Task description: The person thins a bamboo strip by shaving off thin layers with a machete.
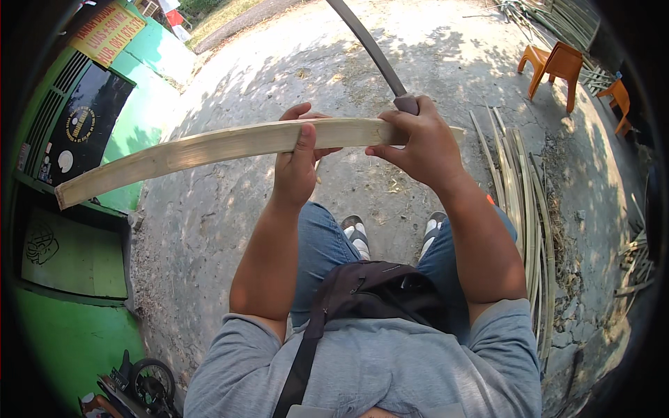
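A long pale split-bamboo slat (202, 150) is held up crosswise before my chest, its left end reaching far out and dipping a little. My left hand (298, 164) is closed around its middle part, thumb on the near face and fingers behind. Near the slat's right end, my right hand (421, 143) pinches it with the thumb low and the fingers over the top edge. The same hand also has a long-bladed machete (373, 52), whose dark narrow blade points up and away. Most of its handle is hidden by my hand.
Several long bamboo strips (523, 202) lie on the concrete ground (230, 244) to my right. Orange plastic chairs (561, 66) stand at the far right, with more bamboo (571, 24) behind. On the left are a green wall (63, 341) and a parked motorcycle (150, 383).
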Action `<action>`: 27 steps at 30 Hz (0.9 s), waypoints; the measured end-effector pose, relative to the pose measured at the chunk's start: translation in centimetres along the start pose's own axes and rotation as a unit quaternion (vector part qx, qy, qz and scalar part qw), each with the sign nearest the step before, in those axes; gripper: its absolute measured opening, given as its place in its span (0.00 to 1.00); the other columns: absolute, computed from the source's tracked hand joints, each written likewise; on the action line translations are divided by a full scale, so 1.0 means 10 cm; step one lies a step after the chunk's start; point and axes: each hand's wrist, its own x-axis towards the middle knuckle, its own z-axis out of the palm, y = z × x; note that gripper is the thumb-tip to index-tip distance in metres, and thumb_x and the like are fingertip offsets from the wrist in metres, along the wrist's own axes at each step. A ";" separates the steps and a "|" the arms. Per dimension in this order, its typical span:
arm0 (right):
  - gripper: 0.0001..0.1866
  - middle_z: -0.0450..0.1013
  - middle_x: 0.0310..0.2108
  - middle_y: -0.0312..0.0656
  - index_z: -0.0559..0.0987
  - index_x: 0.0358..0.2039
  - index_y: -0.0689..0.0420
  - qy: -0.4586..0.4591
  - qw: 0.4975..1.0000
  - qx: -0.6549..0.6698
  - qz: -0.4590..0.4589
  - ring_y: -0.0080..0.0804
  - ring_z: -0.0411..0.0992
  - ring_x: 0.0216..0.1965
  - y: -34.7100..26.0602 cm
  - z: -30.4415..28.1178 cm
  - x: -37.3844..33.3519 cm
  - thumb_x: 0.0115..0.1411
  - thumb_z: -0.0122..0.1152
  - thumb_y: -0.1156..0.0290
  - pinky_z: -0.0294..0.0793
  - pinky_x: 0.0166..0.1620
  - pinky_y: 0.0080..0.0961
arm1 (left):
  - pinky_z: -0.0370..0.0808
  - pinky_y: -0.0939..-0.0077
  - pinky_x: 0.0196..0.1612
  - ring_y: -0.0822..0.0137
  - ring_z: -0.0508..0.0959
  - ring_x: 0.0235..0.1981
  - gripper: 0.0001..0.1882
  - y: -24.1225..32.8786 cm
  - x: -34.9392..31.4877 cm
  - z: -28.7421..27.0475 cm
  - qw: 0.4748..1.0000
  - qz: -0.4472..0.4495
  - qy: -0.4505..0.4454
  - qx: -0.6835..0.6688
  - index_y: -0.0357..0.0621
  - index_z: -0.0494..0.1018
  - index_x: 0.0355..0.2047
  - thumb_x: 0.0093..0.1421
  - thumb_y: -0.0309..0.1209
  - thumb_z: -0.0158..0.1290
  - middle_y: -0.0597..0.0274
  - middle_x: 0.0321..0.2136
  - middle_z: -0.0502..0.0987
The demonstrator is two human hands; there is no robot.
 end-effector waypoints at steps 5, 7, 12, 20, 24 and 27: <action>0.26 0.74 0.47 0.46 0.87 0.42 0.47 0.018 0.999 -0.028 -0.025 0.46 0.79 0.45 0.08 0.00 0.01 0.43 0.85 0.52 0.83 0.45 0.42 | 0.79 0.64 0.53 0.61 0.81 0.50 0.21 0.39 -0.45 -0.25 0.889 -0.116 -0.250 0.365 0.40 0.74 0.56 0.70 0.40 0.60 0.54 0.51 0.78; 0.26 0.74 0.47 0.45 0.86 0.42 0.47 0.026 0.998 -0.053 -0.035 0.45 0.78 0.47 0.17 0.00 0.00 0.43 0.85 0.53 0.83 0.45 0.42 | 0.78 0.65 0.52 0.59 0.81 0.51 0.19 0.81 -0.60 -0.22 0.858 -0.039 -0.318 0.402 0.40 0.78 0.49 0.64 0.40 0.66 0.53 0.45 0.81; 0.25 0.72 0.49 0.41 0.86 0.43 0.45 -0.002 0.995 -0.091 -0.027 0.42 0.77 0.50 0.21 0.04 -0.04 0.44 0.84 0.53 0.84 0.46 0.41 | 0.71 0.53 0.64 0.48 0.75 0.62 0.30 1.70 -0.62 -0.54 0.618 0.238 -0.106 0.742 0.40 0.75 0.53 0.61 0.50 0.67 0.48 0.53 0.78; 0.24 0.72 0.49 0.39 0.86 0.43 0.39 0.020 0.990 -0.112 -0.084 0.40 0.78 0.50 0.19 0.10 0.01 0.44 0.83 0.52 0.85 0.43 0.40 | 0.75 0.57 0.58 0.48 0.79 0.55 0.46 1.95 -0.32 -1.53 0.625 -0.264 -0.197 0.708 0.40 0.73 0.63 0.51 0.54 0.73 0.42 0.52 0.80; 0.25 0.72 0.49 0.39 0.86 0.43 0.39 0.037 0.984 -0.143 -0.103 0.40 0.78 0.49 0.22 0.04 0.00 0.42 0.84 0.53 0.85 0.43 0.40 | 0.76 0.61 0.53 0.57 0.82 0.49 0.39 1.76 -0.36 -1.73 0.618 -0.438 -0.258 0.600 0.40 0.75 0.59 0.52 0.49 0.74 0.52 0.44 0.83; 0.26 0.71 0.49 0.38 0.86 0.44 0.38 0.043 0.982 -0.142 -0.114 0.40 0.78 0.49 0.22 0.00 0.00 0.41 0.85 0.55 0.85 0.43 0.39 | 0.77 0.66 0.49 0.66 0.81 0.45 0.31 1.51 -0.53 -1.91 0.689 -0.482 -0.262 0.473 0.43 0.78 0.53 0.55 0.46 0.73 0.60 0.41 0.83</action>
